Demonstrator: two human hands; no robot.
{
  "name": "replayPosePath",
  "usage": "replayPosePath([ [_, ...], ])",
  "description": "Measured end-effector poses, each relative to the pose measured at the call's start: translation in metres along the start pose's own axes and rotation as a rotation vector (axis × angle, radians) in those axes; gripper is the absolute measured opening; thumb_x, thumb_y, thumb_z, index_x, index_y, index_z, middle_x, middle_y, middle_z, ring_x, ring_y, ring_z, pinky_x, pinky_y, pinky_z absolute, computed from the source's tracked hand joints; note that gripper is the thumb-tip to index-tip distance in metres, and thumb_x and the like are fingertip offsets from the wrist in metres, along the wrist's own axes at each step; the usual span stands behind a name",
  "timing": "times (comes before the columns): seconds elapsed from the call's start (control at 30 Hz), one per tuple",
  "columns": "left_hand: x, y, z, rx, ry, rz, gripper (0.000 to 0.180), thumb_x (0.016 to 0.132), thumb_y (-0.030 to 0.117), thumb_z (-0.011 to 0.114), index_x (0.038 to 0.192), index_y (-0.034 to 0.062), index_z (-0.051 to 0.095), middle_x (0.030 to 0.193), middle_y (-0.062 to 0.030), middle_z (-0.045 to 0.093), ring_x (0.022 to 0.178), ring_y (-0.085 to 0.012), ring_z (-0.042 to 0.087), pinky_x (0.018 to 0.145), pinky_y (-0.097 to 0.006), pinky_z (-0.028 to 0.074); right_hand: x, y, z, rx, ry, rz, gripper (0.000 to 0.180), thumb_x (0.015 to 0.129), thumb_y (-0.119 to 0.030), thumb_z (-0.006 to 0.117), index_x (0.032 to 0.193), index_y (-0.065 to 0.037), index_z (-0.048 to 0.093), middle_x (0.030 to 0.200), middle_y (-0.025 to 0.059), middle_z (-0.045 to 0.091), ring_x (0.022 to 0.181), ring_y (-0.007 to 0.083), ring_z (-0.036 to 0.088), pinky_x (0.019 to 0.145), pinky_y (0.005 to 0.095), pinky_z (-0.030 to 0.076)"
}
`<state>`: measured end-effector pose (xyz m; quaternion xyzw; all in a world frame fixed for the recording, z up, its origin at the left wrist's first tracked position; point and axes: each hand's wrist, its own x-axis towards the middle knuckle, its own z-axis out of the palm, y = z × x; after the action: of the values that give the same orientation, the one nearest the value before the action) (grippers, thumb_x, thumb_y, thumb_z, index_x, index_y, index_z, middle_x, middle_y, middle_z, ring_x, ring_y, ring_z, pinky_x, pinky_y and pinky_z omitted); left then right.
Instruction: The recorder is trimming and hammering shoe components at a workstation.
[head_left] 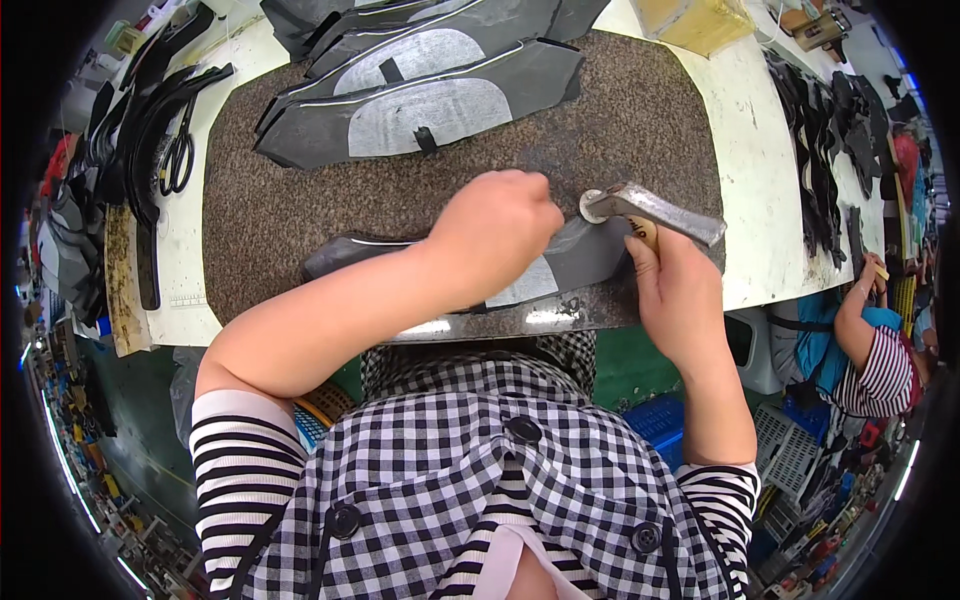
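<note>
My right hand (675, 290) grips the pale handle of a hammer (665, 207). The hammer's round face rests on or just above the far right edge of a dark grey cut sheet piece (597, 258). My left hand (500, 232) lies across the same piece with its fingers curled in at the far edge, beside the hammer face; its fingertips are hidden. The piece has a pale patch (528, 284), partly covered by my left hand and forearm. Everything rests on a brown speckled board (640, 110).
Similar dark pieces with pale patches (430, 112) overlap at the far side of the board. Black-handled scissors (178, 160) and curved black strips (140, 150) lie left. A yellowish block (695, 22) stands far right, near black pieces (805, 165). Another person's arm (858, 310) shows at right.
</note>
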<state>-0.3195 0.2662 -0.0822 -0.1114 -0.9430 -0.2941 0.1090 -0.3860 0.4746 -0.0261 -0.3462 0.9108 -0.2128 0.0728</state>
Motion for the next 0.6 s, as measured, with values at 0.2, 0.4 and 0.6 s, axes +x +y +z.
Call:
replayPosePath([
  [0.2,-0.001,0.016,-0.001,0.285,-0.009,0.161,0.007,0.073,0.011,0.062,0.076,0.0059,0.064,0.073,-0.0056,0.052,0.076,-0.0229,0.058,0.066,-0.038,0.049,-0.003,-0.007,0.007,-0.067,0.018,-0.081,0.016,0.094,-0.019,0.056,0.102,-0.007,0.06,0.086,0.0149,0.062,0.075,0.0375,0.062,0.061,0.0446,0.05],
  [0.4,-0.001,-0.002,-0.01,0.161,0.028,0.003,0.01,0.073,0.014,0.068,0.082,0.0088,0.069,0.075,-0.0046,0.057,0.071,-0.0227,0.061,0.066,-0.036,0.049,-0.008,-0.011,0.011,-0.055,0.004,-0.065,0.017,0.094,-0.017,0.055,0.108,-0.007,0.058,0.085,0.0166,0.063,0.075,0.0395,0.062,0.062,0.0475,0.05],
  [0.6,-0.013,0.014,-0.019,0.441,-0.05,0.258,0.009,0.075,0.012,0.072,0.084,0.0091,0.074,0.076,-0.0063,0.063,0.071,-0.0219,0.064,0.065,-0.034,0.051,-0.008,-0.014,0.015,-0.046,-0.049,-0.041,0.019,0.093,-0.017,0.055,0.109,-0.007,0.058,0.084,0.0185,0.064,0.075,0.0414,0.062,0.062,0.0485,0.05],
])
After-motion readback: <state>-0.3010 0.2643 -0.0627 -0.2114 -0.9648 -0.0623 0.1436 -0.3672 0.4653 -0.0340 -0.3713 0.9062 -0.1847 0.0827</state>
